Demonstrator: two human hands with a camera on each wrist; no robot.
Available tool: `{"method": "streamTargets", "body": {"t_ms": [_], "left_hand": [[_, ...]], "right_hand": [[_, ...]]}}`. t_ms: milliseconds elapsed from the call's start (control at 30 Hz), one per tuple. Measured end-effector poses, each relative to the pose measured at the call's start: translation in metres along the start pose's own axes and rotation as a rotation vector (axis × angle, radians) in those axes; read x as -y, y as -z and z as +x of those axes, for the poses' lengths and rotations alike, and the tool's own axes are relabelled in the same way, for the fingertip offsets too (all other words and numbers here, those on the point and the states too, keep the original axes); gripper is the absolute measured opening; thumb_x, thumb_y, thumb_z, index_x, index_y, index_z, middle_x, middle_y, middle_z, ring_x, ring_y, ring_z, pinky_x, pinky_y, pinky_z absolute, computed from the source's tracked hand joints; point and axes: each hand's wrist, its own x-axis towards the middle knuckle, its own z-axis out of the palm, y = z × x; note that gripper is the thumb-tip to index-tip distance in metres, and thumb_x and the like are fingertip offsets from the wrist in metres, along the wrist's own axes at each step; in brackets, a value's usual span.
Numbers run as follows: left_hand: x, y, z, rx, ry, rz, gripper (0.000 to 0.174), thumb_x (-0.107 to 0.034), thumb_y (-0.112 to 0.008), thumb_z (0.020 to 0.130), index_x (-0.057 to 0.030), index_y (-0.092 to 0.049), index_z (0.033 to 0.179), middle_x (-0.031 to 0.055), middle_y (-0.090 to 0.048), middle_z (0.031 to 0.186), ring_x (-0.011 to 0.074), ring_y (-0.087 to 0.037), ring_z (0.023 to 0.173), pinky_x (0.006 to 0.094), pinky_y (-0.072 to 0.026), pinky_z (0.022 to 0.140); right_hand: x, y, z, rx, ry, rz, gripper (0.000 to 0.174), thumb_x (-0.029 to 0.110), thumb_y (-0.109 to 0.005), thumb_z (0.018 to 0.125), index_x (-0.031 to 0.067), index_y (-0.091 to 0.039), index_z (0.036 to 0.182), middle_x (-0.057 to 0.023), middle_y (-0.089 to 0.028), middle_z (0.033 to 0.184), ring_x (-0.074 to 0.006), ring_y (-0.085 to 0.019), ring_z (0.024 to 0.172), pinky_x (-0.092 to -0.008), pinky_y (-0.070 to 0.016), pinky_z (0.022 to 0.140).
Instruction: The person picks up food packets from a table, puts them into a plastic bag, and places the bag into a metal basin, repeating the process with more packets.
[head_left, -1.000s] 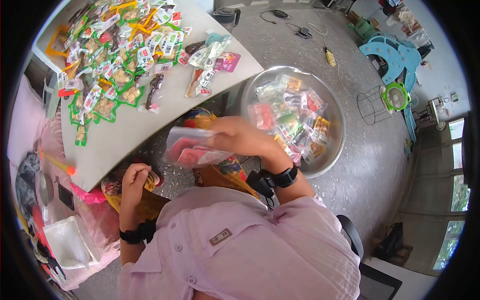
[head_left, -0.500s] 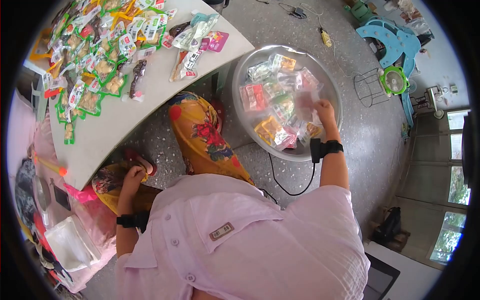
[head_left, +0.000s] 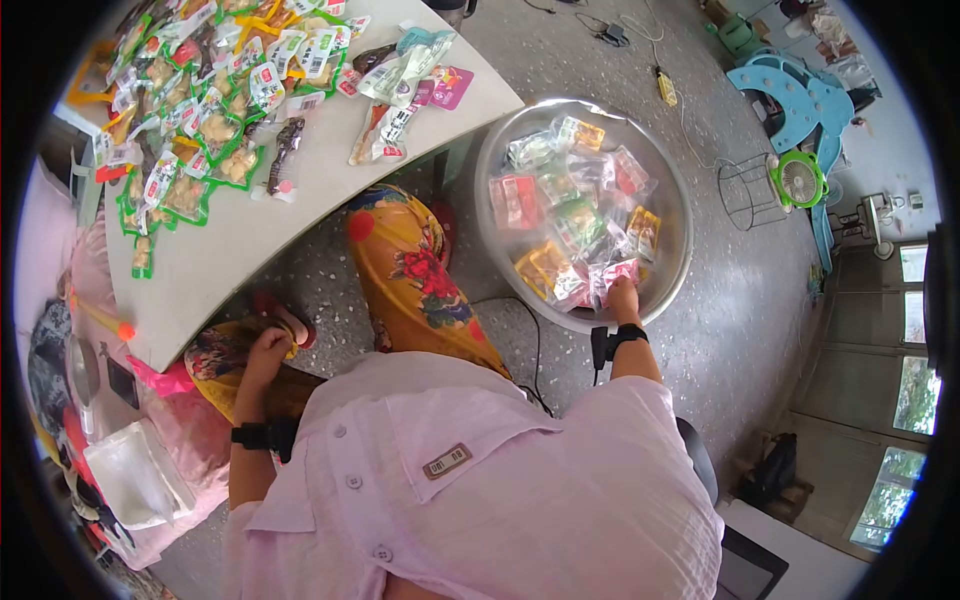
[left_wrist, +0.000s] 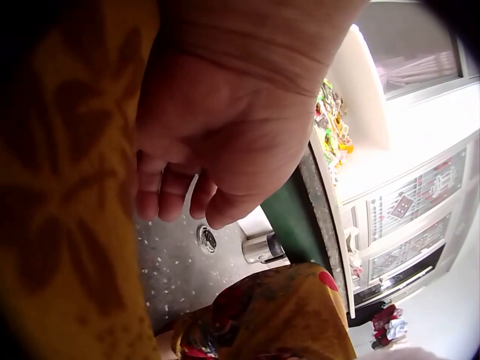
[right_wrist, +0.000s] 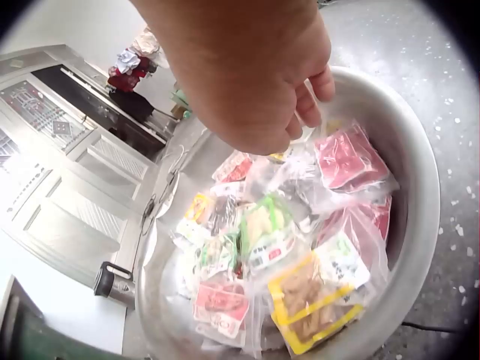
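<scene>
In the head view the right hand [head_left: 622, 296] is low over the near right side of the metal basin [head_left: 683, 235], at a red packet [head_left: 621, 270]. The right wrist view has this hand [right_wrist: 255, 82] above the bagged red packet [right_wrist: 349, 158], its fingers loosely bent; contact with the clear plastic is unclear. Bagged food packets, among them a yellow-edged one [right_wrist: 307, 300] and a green-edged one [right_wrist: 266, 231], lie in the basin. The left hand [head_left: 265, 358] rests by the left thigh. Seen from the left wrist, this hand [left_wrist: 232, 127] hangs loosely curled and holds nothing.
A white table [head_left: 330, 195] at the upper left bears a heap of green- and orange-edged packets [head_left: 215, 130] and a few long packets [head_left: 385, 130]. A black cable [head_left: 540, 340] lies on the floor beside the basin. A green fan [head_left: 800, 180] stands farther right.
The right hand carried a clear bag with red contents from over the lap to above the basin, then moved down towards its near rim. The left hand has stayed by the thigh.
</scene>
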Motion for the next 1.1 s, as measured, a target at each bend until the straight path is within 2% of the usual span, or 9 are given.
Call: {"method": "streamTargets", "body": {"t_ms": [167,300,400,500,633,833,867,1000,1100], "left_hand": [[0.002,0.001,-0.003,-0.008,-0.028,-0.008,0.011,-0.011,-0.052,0.077,-0.0012,-0.054,0.081,0.0006,-0.053,0.073,0.0083,-0.048,0.070,0.0218,-0.0392,0.063],[-0.016,-0.002,-0.015,-0.104,-0.068,0.030,0.014,-0.014,-0.054,0.076,-0.0012,-0.056,0.082,0.0027,-0.056,0.074,0.0104,-0.051,0.071,0.0239,-0.0413,0.065],[0.006,0.001,-0.011,-0.188,-0.150,0.057,0.017,-0.017,-0.056,0.074,-0.0021,-0.057,0.083,0.0060,-0.057,0.075,0.0129,-0.053,0.071,0.0261,-0.0429,0.064],[-0.010,0.002,-0.024,-0.292,-0.199,-0.058,0.017,-0.017,-0.056,0.075,-0.0028,-0.057,0.083,0.0072,-0.057,0.076,0.0143,-0.054,0.072,0.0267,-0.0431,0.066],[-0.031,0.027,-0.051,-0.420,-0.284,-0.165,0.014,-0.015,-0.055,0.076,-0.0025,-0.055,0.082,0.0072,-0.057,0.076,0.0135,-0.054,0.073,0.0265,-0.0430,0.065],[-0.039,0.108,-0.122,-0.803,-0.418,0.038,0.012,-0.011,-0.052,0.077,-0.0017,-0.052,0.084,0.0069,-0.054,0.071,0.0154,-0.054,0.066,0.0271,-0.0433,0.061],[-0.042,0.121,-0.137,-0.845,-0.309,-0.121,0.011,-0.011,-0.052,0.076,-0.0022,-0.053,0.083,0.0101,-0.054,0.073,0.0194,-0.055,0.068,0.0286,-0.0431,0.062],[-0.001,0.194,-0.183,-1.564,-0.277,0.683,0.012,-0.006,-0.054,0.068,-0.0020,-0.053,0.079,0.0133,-0.055,0.081,0.0300,-0.051,0.078,0.0359,-0.0422,0.069],[0.050,0.252,-0.219,-1.746,0.005,0.900,0.022,-0.009,-0.056,0.066,-0.0044,-0.054,0.087,0.0136,-0.053,0.093,0.0300,-0.048,0.091,0.0386,-0.0392,0.078]], "right_hand": [[0.129,0.027,-0.020,0.027,0.204,0.191,0.022,0.016,-0.042,0.074,0.0000,-0.055,0.082,-0.0219,-0.057,0.080,-0.0370,-0.054,0.078,-0.0410,-0.0425,0.071],[0.230,0.049,-0.022,-0.076,0.509,0.511,0.012,0.008,-0.049,0.074,-0.0005,-0.054,0.079,-0.0166,-0.055,0.072,-0.0279,-0.054,0.068,-0.0326,-0.0425,0.063],[0.308,0.063,-0.049,-0.131,0.775,0.621,0.009,0.004,-0.049,0.075,-0.0004,-0.055,0.081,-0.0116,-0.056,0.077,-0.0216,-0.055,0.069,-0.0293,-0.0431,0.062],[0.367,0.072,-0.102,0.038,0.822,0.715,0.018,0.005,-0.052,0.077,-0.0013,-0.052,0.094,-0.0139,-0.055,0.091,-0.0212,-0.054,0.084,-0.0277,-0.0428,0.073],[0.410,0.059,-0.146,-0.019,1.266,0.629,0.016,0.002,-0.052,0.074,-0.0012,-0.049,0.089,-0.0177,-0.051,0.101,-0.0331,-0.047,0.097,-0.0386,-0.0368,0.083],[0.414,0.035,-0.158,-0.155,1.416,0.302,0.018,0.004,-0.054,0.068,0.0003,-0.050,0.086,-0.0196,-0.052,0.099,-0.0374,-0.045,0.099,-0.0444,-0.0315,0.090],[0.413,0.031,-0.154,-0.153,1.401,0.315,0.017,0.004,-0.053,0.068,0.0008,-0.051,0.085,-0.0183,-0.052,0.099,-0.0364,-0.045,0.100,-0.0451,-0.0311,0.089],[0.415,0.031,-0.152,-0.177,1.453,0.283,0.017,0.003,-0.053,0.067,0.0012,-0.051,0.084,-0.0150,-0.052,0.094,-0.0359,-0.044,0.101,-0.0451,-0.0320,0.087],[0.416,0.030,-0.152,-0.214,1.471,0.255,0.016,0.003,-0.053,0.066,0.0008,-0.051,0.082,-0.0145,-0.053,0.091,-0.0358,-0.045,0.100,-0.0462,-0.0318,0.087]]}}
